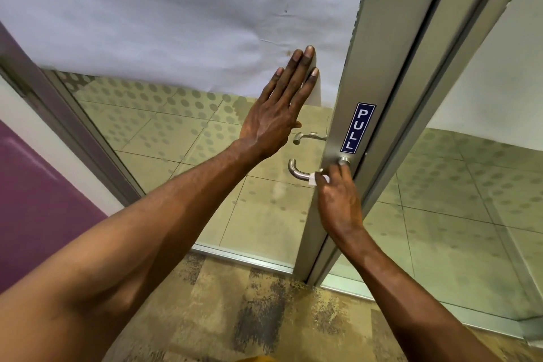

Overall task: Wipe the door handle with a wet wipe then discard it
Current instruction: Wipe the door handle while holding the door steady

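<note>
Mid-wipe, by the look of it: right hand (338, 200), right of centre in the frame, closed around a white wipe (313, 179) and pressing it onto the metal handle (296, 170) close to where the lever meets the door stile (352, 97). Only a small corner of wipe showing at the fingertips; the rest hidden in the grip. Left hand (279, 109), in mid-frame above the handle, spread flat with fingers apart against the glass (176, 141), holding nothing, probably steadying the door. Bent outer end of the lever bare and uncovered to the left of the wipe, below a second handle seen through the glass. Blue PULL sign (358, 127) on the stile just above. Next, likely: sliding the wipe leftward along the lever to the curved tip, turning round the underside, keeping the door braced. No bin anywhere in view, so discarding probably means turning away from the door.
</note>
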